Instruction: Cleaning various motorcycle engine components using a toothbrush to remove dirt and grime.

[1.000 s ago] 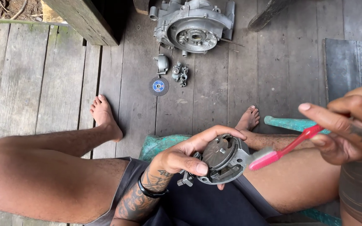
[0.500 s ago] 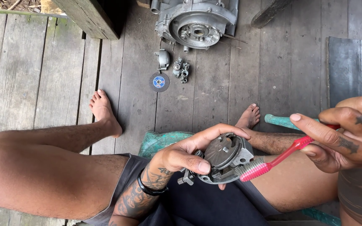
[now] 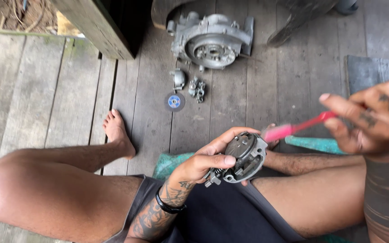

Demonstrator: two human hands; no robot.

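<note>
Clutch assembly [image 3: 245, 156] sits clamped in the left hand [image 3: 205, 164] over the lap, while the right hand [image 3: 370, 119] pinches a pink toothbrush [image 3: 293, 129] whose long axis points bristle-end toward its upper edge.

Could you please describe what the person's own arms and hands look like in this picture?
Both arms are bare, with no sleeves or gloves. The left hand sits below a dark band worn at the wrist, and dark tattoo patterns cover that forearm. The right hand has dark tattoo marks on its fingers and back, with broad dark tattooing down its forearm.
</note>
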